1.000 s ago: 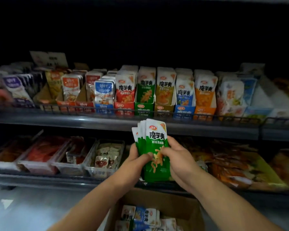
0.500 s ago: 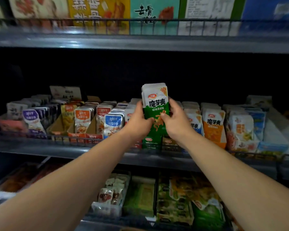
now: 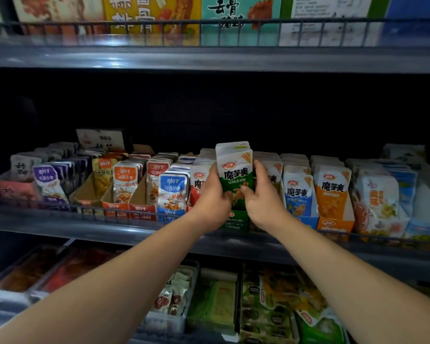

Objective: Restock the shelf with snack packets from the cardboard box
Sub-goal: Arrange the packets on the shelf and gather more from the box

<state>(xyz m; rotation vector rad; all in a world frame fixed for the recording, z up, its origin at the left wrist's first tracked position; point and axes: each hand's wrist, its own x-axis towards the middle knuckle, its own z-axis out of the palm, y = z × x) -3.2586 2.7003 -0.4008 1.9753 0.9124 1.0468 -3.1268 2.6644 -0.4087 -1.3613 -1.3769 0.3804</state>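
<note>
Head view, near, facing shelf, apparently level.

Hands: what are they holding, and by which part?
A stack of green-and-white snack packets, gripped at its lower side edges, left hand left, right hand right.

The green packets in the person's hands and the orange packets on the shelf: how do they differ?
The green packets have a green lower half; the orange packets an orange one. The green packets are gripped by the left hand and right hand and stick up higher; the orange packets sit untouched in their orange box. Both share a white top and the same black lettering.
</note>
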